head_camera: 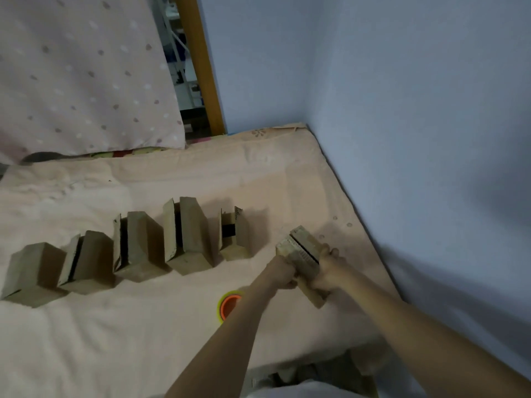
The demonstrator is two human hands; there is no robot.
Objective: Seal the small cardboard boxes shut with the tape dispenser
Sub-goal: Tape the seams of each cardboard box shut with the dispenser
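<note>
Both hands hold one small cardboard box (301, 251) at the right of the bed. My left hand (283, 272) grips its left side and my right hand (326, 268) grips its right side, with the top flaps pressed nearly together and a dark slit between them. A roll of tape with an orange core (228, 305) lies on the sheet below my left forearm, partly hidden by it. Several other small cardboard boxes (186, 237) stand in a row to the left, most with flaps standing up.
The boxes stand on a bed with a peach sheet (143, 326). A blue wall (402, 110) runs along the bed's right edge. A spotted pink pillow (80, 76) leans at the back left, beside a yellow wooden post (201, 64).
</note>
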